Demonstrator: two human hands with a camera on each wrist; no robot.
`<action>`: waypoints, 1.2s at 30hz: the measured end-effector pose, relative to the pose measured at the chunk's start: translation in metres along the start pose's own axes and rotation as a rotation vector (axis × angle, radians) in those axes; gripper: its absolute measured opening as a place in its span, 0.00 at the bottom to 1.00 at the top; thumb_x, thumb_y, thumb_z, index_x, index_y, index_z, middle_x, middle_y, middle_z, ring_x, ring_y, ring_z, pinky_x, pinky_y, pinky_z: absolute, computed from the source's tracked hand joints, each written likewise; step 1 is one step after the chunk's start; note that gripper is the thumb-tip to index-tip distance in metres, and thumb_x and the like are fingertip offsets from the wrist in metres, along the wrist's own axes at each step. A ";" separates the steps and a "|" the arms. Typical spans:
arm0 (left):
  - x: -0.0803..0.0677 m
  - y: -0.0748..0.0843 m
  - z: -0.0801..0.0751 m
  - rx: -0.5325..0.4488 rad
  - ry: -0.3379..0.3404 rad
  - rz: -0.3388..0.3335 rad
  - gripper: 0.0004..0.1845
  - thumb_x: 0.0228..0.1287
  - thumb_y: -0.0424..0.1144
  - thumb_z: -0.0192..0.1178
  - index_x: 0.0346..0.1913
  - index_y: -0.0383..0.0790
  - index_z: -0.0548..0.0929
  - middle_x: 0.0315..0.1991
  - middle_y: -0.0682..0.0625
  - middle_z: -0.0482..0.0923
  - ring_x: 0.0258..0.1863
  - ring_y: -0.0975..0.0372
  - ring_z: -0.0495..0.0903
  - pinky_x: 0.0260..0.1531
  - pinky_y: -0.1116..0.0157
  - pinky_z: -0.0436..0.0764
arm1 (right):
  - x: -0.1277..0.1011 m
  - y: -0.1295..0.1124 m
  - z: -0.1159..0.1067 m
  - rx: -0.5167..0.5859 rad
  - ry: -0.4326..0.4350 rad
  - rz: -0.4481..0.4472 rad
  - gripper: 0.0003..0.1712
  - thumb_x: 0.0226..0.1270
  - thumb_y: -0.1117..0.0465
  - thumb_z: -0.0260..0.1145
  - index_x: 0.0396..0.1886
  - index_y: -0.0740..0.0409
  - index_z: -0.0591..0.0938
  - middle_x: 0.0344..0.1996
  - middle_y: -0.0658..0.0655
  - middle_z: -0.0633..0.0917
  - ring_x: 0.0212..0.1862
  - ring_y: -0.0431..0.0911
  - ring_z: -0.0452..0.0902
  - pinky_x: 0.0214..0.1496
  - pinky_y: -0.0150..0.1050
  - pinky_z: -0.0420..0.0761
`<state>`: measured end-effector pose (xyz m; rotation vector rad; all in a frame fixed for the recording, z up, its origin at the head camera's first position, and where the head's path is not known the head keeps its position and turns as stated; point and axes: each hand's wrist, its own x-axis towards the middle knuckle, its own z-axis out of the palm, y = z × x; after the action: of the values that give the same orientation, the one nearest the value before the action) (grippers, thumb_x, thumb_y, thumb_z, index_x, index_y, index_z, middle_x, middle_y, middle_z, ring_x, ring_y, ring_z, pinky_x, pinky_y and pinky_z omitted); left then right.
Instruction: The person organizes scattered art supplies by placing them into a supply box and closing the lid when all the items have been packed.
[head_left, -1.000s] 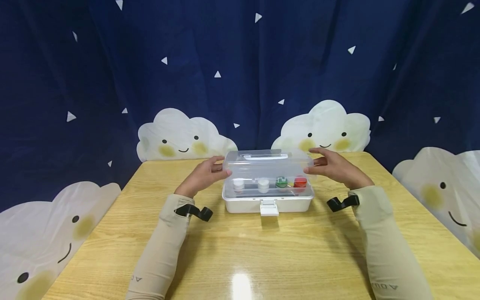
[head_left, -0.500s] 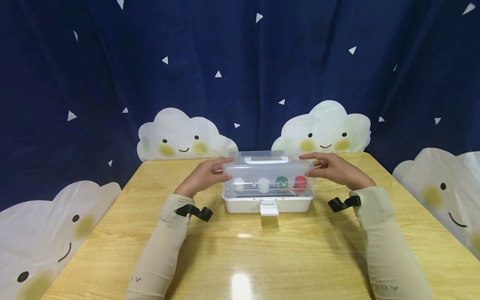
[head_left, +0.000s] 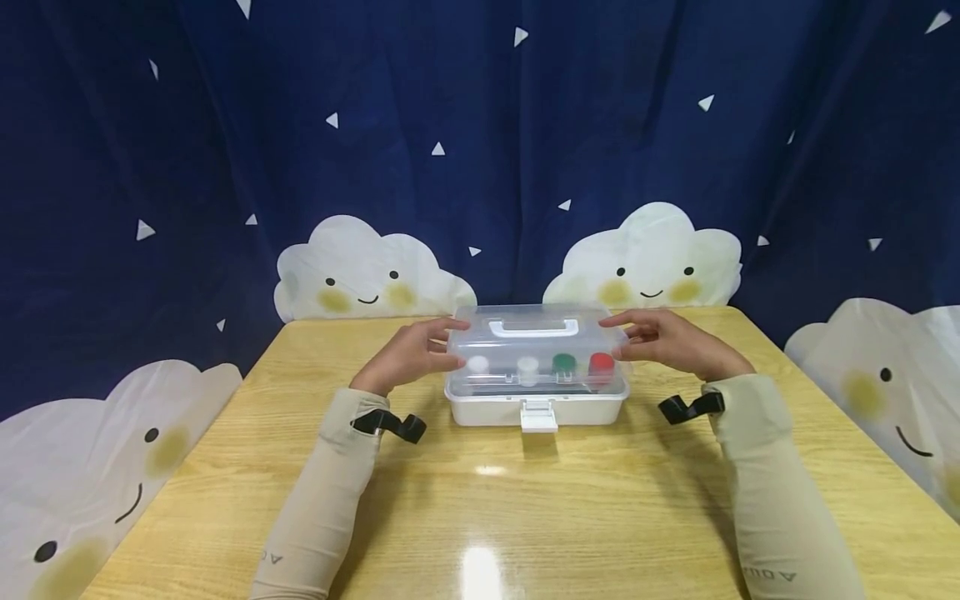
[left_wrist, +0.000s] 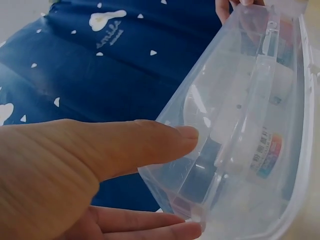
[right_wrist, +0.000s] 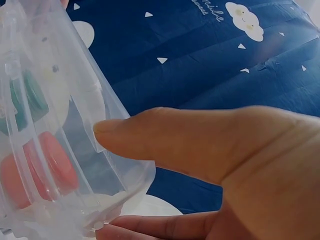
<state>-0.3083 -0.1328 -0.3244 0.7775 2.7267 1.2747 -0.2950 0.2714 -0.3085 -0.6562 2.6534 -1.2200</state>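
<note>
A white plastic box (head_left: 491, 412) stands mid-table, its clear lid (head_left: 480, 337) tilted partway down over it. My left hand (head_left: 408, 354) holds the lid's left end between thumb and fingers; my right hand (head_left: 682, 343) does likewise at the right end. In the left wrist view, the left thumb (left_wrist: 165, 142) lies against the clear plastic. Through the lid show jars: two with white caps (head_left: 528, 367), one with a green cap (head_left: 564, 364) and one with a red cap (head_left: 601, 363). A white handle (head_left: 534, 330) tops the lid.
The box's white front latch (head_left: 538, 417) hangs down, unfastened. Under the box is a light wooden table (head_left: 487, 517). Behind it hangs a dark blue curtain (head_left: 480, 100) with clouds and triangles. Each wrist wears a black strap (head_left: 386, 423).
The lid has swung forward and down a little, its handle showing more. My index fingers have shifted inward onto the lid's top ends. The box base has stayed put.
</note>
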 end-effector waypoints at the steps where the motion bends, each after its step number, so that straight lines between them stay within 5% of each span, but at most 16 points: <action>1: 0.000 0.000 0.000 0.005 -0.002 0.003 0.31 0.56 0.40 0.70 0.64 0.50 0.75 0.64 0.46 0.71 0.53 0.49 0.78 0.49 0.55 0.80 | 0.000 0.001 0.000 0.000 0.001 0.002 0.32 0.62 0.50 0.69 0.65 0.50 0.74 0.61 0.60 0.76 0.59 0.56 0.73 0.57 0.53 0.76; 36: -0.003 0.000 -0.001 0.051 -0.070 -0.084 0.29 0.55 0.45 0.71 0.61 0.55 0.77 0.58 0.43 0.75 0.55 0.51 0.78 0.49 0.54 0.79 | -0.002 0.006 0.002 -0.062 -0.038 -0.006 0.30 0.61 0.52 0.71 0.63 0.50 0.76 0.60 0.61 0.77 0.61 0.60 0.70 0.56 0.52 0.78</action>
<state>-0.3059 -0.1342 -0.3242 0.6890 2.7150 1.1447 -0.2940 0.2742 -0.3144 -0.6906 2.6692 -1.1196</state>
